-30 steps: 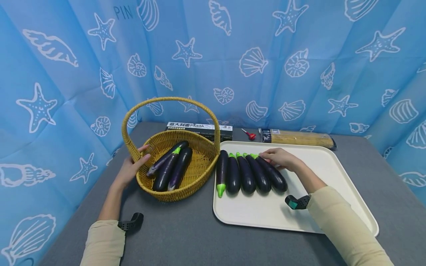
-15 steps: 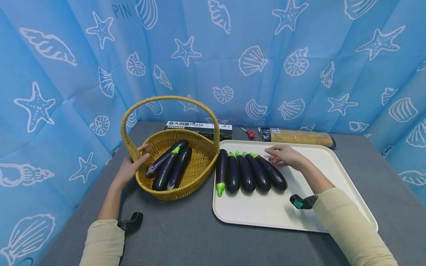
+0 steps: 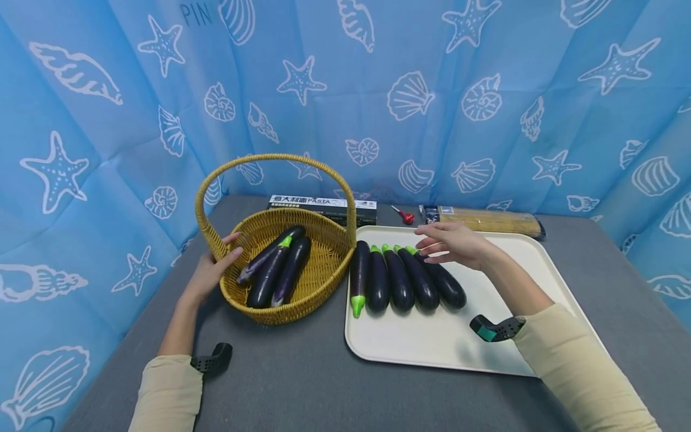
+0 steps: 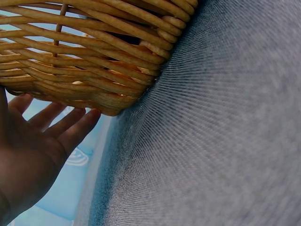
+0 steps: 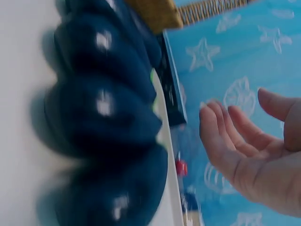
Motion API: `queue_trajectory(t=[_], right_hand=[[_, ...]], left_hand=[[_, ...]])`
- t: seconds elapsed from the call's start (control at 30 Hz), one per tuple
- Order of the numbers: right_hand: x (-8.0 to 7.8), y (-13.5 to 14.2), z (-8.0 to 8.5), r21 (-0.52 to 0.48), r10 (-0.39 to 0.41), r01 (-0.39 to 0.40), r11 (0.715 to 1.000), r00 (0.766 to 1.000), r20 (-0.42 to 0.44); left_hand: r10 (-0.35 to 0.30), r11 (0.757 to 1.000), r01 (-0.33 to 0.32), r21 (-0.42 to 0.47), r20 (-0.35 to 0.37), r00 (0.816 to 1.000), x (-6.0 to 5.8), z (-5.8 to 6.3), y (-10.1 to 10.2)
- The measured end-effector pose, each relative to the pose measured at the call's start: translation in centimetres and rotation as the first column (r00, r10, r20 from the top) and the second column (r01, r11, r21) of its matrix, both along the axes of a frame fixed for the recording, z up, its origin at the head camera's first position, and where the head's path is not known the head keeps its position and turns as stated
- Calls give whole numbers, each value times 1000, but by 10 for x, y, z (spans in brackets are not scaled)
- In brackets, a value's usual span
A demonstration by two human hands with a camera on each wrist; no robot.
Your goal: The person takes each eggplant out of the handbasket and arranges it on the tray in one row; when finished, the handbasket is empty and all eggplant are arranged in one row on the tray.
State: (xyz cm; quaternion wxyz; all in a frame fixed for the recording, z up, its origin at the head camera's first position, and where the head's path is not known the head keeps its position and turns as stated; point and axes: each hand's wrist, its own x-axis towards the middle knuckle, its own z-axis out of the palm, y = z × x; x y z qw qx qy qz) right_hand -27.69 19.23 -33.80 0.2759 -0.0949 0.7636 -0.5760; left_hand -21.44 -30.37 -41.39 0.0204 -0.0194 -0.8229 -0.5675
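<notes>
Dark purple and glossy, five eggplants (image 3: 401, 282) lie side by side on the left part of the cream tray (image 3: 399, 339) in the head view. Three more are inside the basket (image 3: 281, 315), which stands on the surface (image 3: 297, 378) at the left. The left hand (image 3: 205, 279) holds the basket at its left rim, thumb reaching over. The right hand (image 3: 461, 245) is above the far, green end of the rightmost eggplant, fingers somewhat apart and holding nothing.

In the left wrist view, the fingers touch the woven wall from outside.

In the right wrist view, the fingers bend loosely, well apart from the blurred eggplants. I judge them firm, moderately heavy and rather slippery; the thick middle should give the surest hold.
</notes>
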Motion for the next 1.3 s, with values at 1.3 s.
queue_trajectory(t=[1.3], right_hand=[[14, -214, -8, -215, -68, 147, 966, 939, 338]], left_hand=[[0, 1000, 0, -3, -34, 999, 1, -1, 0]])
